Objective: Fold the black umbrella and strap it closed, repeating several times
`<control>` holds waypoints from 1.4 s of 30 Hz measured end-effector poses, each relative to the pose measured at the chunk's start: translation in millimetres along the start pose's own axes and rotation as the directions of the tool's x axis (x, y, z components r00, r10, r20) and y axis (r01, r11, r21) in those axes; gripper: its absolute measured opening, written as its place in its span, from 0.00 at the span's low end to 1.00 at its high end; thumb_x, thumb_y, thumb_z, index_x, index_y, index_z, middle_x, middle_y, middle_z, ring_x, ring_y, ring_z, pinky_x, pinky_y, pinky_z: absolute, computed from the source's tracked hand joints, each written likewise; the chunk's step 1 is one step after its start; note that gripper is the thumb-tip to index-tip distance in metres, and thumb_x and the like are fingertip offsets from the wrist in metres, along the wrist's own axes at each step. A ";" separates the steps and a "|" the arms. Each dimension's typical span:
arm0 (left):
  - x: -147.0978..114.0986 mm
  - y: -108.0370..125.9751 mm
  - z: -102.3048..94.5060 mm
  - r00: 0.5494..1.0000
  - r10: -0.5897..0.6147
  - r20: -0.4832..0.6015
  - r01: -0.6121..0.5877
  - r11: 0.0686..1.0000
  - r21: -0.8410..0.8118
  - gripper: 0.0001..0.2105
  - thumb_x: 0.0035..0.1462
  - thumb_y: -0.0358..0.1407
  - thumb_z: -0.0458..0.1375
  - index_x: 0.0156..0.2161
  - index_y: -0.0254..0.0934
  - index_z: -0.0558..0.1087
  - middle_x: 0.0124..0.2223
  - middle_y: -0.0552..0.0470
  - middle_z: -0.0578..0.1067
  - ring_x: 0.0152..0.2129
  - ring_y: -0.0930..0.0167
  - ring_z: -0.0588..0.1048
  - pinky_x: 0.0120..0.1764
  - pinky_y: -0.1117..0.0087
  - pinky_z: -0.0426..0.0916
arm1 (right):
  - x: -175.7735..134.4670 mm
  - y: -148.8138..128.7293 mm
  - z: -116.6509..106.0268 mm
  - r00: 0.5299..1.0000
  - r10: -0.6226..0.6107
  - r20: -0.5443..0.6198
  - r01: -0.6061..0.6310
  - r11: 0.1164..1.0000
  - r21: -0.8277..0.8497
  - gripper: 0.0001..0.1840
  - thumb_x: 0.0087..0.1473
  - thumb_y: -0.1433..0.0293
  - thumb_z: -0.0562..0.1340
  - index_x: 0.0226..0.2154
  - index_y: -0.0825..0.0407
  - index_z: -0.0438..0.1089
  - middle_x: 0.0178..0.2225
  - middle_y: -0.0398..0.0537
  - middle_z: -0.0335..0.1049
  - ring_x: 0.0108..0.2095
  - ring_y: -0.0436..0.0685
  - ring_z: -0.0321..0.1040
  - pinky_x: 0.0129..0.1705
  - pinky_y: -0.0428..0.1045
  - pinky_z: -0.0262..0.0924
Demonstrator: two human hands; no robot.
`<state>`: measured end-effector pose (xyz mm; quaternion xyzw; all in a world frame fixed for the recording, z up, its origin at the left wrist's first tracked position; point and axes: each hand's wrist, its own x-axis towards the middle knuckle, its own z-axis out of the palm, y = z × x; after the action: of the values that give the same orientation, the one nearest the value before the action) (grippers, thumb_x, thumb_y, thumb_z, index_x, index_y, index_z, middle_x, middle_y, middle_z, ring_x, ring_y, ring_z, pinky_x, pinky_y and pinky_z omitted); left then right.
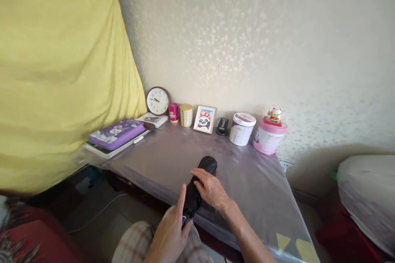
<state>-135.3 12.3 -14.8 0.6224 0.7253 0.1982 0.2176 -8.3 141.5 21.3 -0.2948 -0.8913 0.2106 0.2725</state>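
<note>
A black folded umbrella (193, 197) lies aslant over the front edge of the table, its rounded end pointing away from me and resting over the tabletop. Around its handle end is my left hand (173, 228), closed, with one finger stretched up along the side. My right hand (211, 188) bends over the upper half of the umbrella from the right, fingers curled on the black fabric. The handle itself is mostly hidden by my left hand.
Along the wall stand a clock (158, 100), a pink can (173, 113), a yellow-lidded jar (186, 116), a panda picture frame (205, 119), a black object (222, 126), a white tub (242, 130) and a pink tub (269, 139) bearing a lucky cat (274, 116). A purple case (116, 133) lies left.
</note>
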 end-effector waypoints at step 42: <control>-3.9 7.4 0.0 0.999 -0.009 0.049 0.001 0.985 0.174 0.30 0.60 0.33 0.44 0.64 0.45 0.38 0.44 0.47 0.70 0.43 0.65 0.68 0.45 0.67 0.59 | 12.1 7.6 2.5 0.999 0.049 0.007 -0.049 0.998 0.031 0.13 0.51 0.78 0.56 0.35 0.49 0.71 0.34 0.44 0.67 0.30 0.50 0.65 0.36 0.46 0.61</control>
<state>-128.8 9.5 -10.4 0.6418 0.7358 0.1181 0.1808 -14.9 154.3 19.7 -0.3116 -0.8813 0.2321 0.2691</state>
